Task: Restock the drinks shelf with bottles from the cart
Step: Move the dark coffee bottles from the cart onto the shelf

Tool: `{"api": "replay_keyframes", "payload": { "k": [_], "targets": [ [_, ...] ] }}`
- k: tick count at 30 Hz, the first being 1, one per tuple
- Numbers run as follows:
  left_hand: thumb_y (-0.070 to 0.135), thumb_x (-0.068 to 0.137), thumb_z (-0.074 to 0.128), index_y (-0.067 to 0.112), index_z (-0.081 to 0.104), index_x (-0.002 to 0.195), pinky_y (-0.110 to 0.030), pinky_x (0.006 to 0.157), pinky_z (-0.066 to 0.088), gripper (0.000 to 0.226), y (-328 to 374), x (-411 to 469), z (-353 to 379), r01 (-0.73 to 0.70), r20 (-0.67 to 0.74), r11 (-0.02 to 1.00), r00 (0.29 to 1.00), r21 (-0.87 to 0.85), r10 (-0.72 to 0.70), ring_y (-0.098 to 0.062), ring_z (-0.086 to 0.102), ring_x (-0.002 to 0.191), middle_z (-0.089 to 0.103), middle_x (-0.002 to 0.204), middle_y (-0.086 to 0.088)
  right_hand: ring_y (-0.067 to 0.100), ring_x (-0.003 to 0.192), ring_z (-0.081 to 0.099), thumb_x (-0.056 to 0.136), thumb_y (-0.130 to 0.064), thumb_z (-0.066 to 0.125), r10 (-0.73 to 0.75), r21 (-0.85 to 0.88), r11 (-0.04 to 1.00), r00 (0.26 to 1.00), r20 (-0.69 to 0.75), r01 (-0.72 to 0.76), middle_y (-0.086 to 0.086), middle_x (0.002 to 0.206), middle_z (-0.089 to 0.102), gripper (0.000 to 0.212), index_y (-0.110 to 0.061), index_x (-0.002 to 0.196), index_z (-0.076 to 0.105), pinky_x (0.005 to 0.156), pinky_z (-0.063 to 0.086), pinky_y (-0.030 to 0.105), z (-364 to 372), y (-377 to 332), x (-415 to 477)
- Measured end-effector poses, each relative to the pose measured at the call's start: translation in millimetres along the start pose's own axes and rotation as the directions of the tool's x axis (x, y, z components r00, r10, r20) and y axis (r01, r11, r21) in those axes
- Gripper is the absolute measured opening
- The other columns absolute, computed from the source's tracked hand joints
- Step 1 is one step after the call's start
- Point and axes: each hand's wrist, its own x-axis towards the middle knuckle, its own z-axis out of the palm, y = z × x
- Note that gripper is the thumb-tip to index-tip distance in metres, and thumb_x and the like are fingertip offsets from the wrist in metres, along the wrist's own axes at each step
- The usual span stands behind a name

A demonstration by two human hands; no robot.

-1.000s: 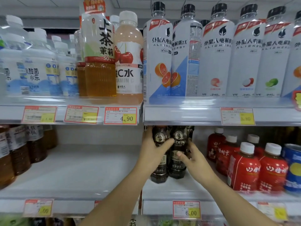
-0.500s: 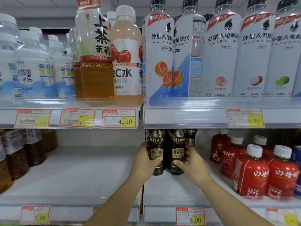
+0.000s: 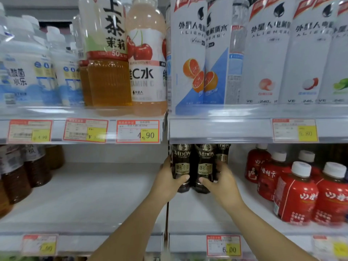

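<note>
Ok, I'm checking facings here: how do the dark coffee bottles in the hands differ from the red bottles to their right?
The coffee bottles are dark brown with gold lettering; the red bottles are bright red with white print. The coffee bottles' tops hide behind the upper shelf edge; the red bottles show white caps. The left hand and right hand grip the coffee bottles; the red bottles stand untouched. Both kinds are upright.

Brightly, evenly lit from above; softly blurred throughout, worst toward 8 and 4 o'clock; bowed at edges.
</note>
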Motion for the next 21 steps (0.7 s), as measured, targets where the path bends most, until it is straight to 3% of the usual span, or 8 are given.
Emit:
{"api": "replay_keyframes", "payload": {
  "k": [2,5,8,11,13,16,18,21],
  "targets": [
    [0.022,0.08,0.07,0.035,0.041,0.125,-0.027,0.1,0.038,0.055,6,-16,-7,-0.022,0.019,1.0,1.0,0.007,0.022,-0.005,0.046,0.115,0.045,0.123,0.012,0.014,0.117,0.048,0.078,-0.015,0.073,-0.057,-0.036,0.998,0.994,-0.096,0.054,-0.004,0.126,0.046,0.065,-0.013,0.134,0.042,0.09,0.04,0.024,-2,-10,-20],
    [0.024,0.089,0.062,0.029,0.041,0.136,-0.014,0.093,0.03,0.051,7,-57,-31,-0.117,-0.05,0.972,0.99,0.204,0.13,0.003,0.039,0.114,0.038,0.121,0.018,0.007,0.106,0.051,0.082,-0.016,0.069,-0.266,-0.076,0.963,0.953,-0.145,0.258,-0.009,0.116,0.049,0.049,-0.02,0.127,0.049,0.084,0.042,0.023,9,-32,-56],
    [0.026,0.091,0.057,0.031,0.056,0.121,-0.009,0.09,0.037,0.031,-7,-117,-72,-0.208,-0.13,0.921,0.956,0.329,0.263,0.008,0.048,0.105,0.05,0.113,0.022,0.0,0.091,0.055,0.083,-0.02,0.062,-0.418,-0.018,0.908,0.909,0.003,0.418,-0.013,0.1,0.057,0.029,-0.021,0.111,0.06,0.081,0.048,0.024,46,-56,-92],
    [0.031,0.09,0.047,0.026,0.062,0.109,-0.004,0.073,0.041,0.025,-44,-177,-126,-0.157,-0.251,0.913,0.932,0.376,0.263,0.005,0.056,0.086,0.054,0.101,0.026,0.003,0.083,0.059,0.083,-0.017,0.058,-0.483,0.098,0.876,0.854,0.194,0.473,-0.009,0.092,0.064,0.018,-0.019,0.099,0.066,0.075,0.049,0.021,105,-85,-130],
    [0.026,0.09,0.048,0.024,0.063,0.104,-0.004,0.065,0.041,0.021,-75,-218,-164,-0.036,-0.339,0.916,0.922,0.4,0.185,0.002,0.056,0.076,0.054,0.095,0.027,0.005,0.078,0.06,0.084,-0.017,0.059,-0.512,0.162,0.859,0.809,0.288,0.486,-0.008,0.088,0.067,0.013,-0.017,0.093,0.068,0.071,0.049,0.022,153,-103,-159],
    [0.017,0.087,0.052,0.022,0.064,0.102,-0.005,0.067,0.041,0.02,-127,-286,-222,0.209,-0.462,0.892,0.887,0.401,0.0,0.0,0.055,0.082,0.058,0.093,0.02,0.008,0.074,0.058,0.087,-0.021,0.057,-0.519,0.231,0.853,0.714,0.47,0.468,-0.005,0.087,0.068,0.014,-0.017,0.094,0.068,0.069,0.048,0.024,232,-128,-208],
    [0.015,0.088,0.054,0.018,0.066,0.103,-0.012,0.065,0.044,0.019,-163,-337,-256,0.38,-0.553,0.855,0.822,0.354,-0.137,-0.003,0.057,0.08,0.061,0.093,0.014,0.008,0.077,0.057,0.088,-0.023,0.055,-0.512,0.275,0.854,0.619,0.595,0.442,-0.003,0.09,0.068,0.016,-0.016,0.095,0.068,0.071,0.048,0.021,285,-142,-242],
    [0.007,0.09,0.057,0.017,0.067,0.102,-0.008,0.065,0.043,0.019,-217,-415,-298,0.614,-0.644,0.762,0.671,0.205,-0.368,0.009,0.058,0.076,0.061,0.09,0.021,0.004,0.071,0.057,0.083,-0.019,0.056,-0.496,0.328,0.862,0.503,0.708,0.387,-0.002,0.085,0.069,0.016,-0.013,0.09,0.069,0.068,0.048,0.018,366,-153,-297]
  ]
}}
